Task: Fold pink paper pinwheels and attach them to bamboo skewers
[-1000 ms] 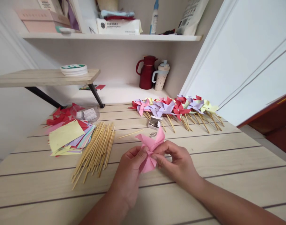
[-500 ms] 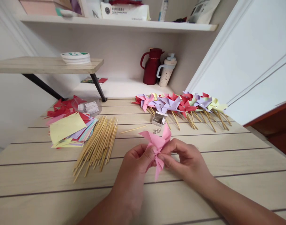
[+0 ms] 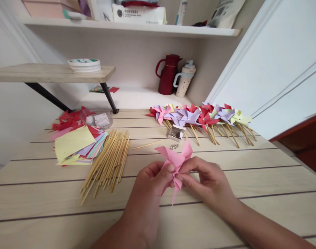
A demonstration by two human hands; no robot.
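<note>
Between both hands is a pink paper pinwheel, its blades folded toward the centre and no stick visible on it. My left hand is closed on it, the thumb pressing near its middle. From the other side my right hand pinches a folded part between thumb and fingertips. The underside of the paper is hidden by my fingers. Just beyond it lie several small metal pins, beside a small open box holding more of them. A single wooden stick lies to the left.
Left of my hands are a heap of wooden sticks, a stack of coloured paper sheets and red paper pieces. Finished pinwheels lie at the back right. A red jug and a tumbler stand behind.
The pink pinwheel has turned slightly in my hands, and its lower blade looks narrower. Both hands keep their hold on it.
</note>
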